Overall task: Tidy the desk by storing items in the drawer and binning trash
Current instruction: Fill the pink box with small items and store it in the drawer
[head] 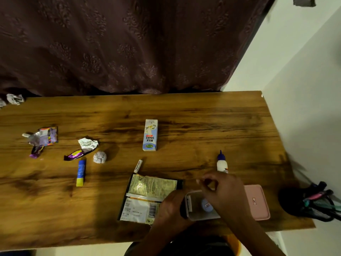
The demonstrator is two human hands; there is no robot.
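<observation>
Tabletop (184, 111): wood-grain surface, running from a dark patterned curtain (120, 43) at the far edge to a white wall (304, 89) on the right.
Left hand (170, 207): grip closed round the left end of a small open box (197, 207), fingers curled on its side.
Right hand (224, 191): above the open box; thumb and forefinger curl toward each other, and whether anything is pinched between them I cannot tell.
Open box: pale, rectangular, near the front edge; a round blue-white item (206, 205) lies inside.
Pink lid (257, 202): flat on the tabletop, just right of the box, partly hidden by the right forearm.
Flattened packet (147, 196): torn wrapper with a barcode, just left of the left hand, touching it.
Glue bottle (222, 162): upright, white with a blue nozzle, just beyond the right hand.
Milkshake carton (150, 134): mid-tabletop, well apart from the hands.
White stick (138, 166): small labelled cylinder lying between carton and packet.
Glue stick (81, 172): blue and yellow, lying left of centre.
Paper ball (100, 157): crumpled, near the glue stick's far end.
Foil and purple wrapper (83, 148): crumpled, beside the paper ball.
Second wrapper heap (42, 138): far left, foil and purple.
Crumpled paper (15, 98): at the far-left back edge.
Pen holder (310, 206): dark mesh, at the right front corner, holding pens.
</observation>
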